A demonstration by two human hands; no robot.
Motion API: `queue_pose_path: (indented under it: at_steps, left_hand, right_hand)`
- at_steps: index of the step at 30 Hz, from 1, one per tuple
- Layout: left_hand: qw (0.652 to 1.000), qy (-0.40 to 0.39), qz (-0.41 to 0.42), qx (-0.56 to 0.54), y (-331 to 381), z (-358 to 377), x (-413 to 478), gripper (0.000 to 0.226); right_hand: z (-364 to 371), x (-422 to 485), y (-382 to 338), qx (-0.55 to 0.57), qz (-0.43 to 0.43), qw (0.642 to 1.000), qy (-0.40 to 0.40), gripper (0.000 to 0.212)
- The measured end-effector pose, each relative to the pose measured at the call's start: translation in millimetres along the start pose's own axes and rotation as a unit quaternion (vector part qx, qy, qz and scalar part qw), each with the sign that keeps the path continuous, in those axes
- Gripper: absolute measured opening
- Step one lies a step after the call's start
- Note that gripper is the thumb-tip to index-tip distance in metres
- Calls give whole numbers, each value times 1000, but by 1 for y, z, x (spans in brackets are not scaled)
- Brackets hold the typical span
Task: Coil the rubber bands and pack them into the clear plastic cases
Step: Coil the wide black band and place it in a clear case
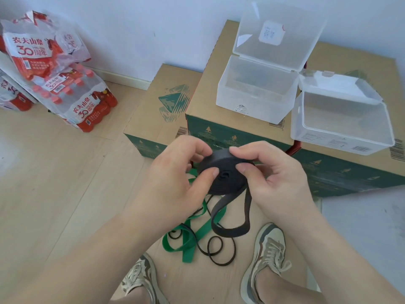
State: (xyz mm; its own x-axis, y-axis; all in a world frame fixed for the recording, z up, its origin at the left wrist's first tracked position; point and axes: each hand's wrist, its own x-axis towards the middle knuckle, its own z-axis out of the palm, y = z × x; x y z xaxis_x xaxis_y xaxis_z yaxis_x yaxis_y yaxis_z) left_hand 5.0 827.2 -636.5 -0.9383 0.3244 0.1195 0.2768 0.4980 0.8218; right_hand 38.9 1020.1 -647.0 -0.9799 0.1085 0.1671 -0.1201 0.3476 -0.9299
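While the black rubber band [221, 172] sits mostly wound into a thick flat coil between my two hands, its unwound tail [232, 218] hangs down from the coil's lower edge in a long loop above the floor. My left hand [175, 172] grips the coil from the left, thumb pressed on its near face and fingers curled around the far rim. My right hand [274, 170] pinches the right side, thumb on the near face and forefinger on top of the rim. Both hands are closed on the coil, which I hold in the air in front of the cardboard boxes.

Below it on the wooden floor [65, 194] lies a wide green band [192, 240], loosely folded over itself, tangled with a thin black band [219, 253] that loops in rings beside it. My two sneakers stand either side of that pile, the left shoe [140, 279] and the right shoe [265, 257].

On top of the tall cardboard box [210, 84] stands a clear plastic case [254, 93] with its lid tipped up and open. Just right of it, touching, a second clear case [341, 126] rests on the neighbouring box, also open. A lower box [153, 110] stands to the left. Near the wall on the far left are packs of red-capped water bottles [65, 84].
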Motion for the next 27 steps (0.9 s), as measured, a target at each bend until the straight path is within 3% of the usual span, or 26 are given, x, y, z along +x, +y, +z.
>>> queue_pose_path:
  at_steps: [4,9,15,18,22,24,27]
  left_hand:
    - [999,-16,38,12,2,6,-3,28]
    - [996,9,-19,-90,0,3,1,42]
    - [984,34,-68,-163,3,-2,5,43]
    - [991,2,-84,-107,1,-1,4,38]
    - [1000,2,4,30,3,1,0,33]
    - [1000,-7,18,6,5,3,-1,30]
    - [996,1,-46,-80,6,3,0,30]
  right_hand:
    - [1,-1,0,-45,-57,997,-33,37]
    - [-2,2,-3,55,63,996,20,29]
    - [-2,3,-8,84,86,992,40,28]
    - [-2,1,-4,39,83,995,37,29]
    - [-1,-1,0,-2,66,998,13,31]
    - [0,-2,-2,-1,56,998,-5,32]
    - [-1,0,-5,17,53,998,-21,31]
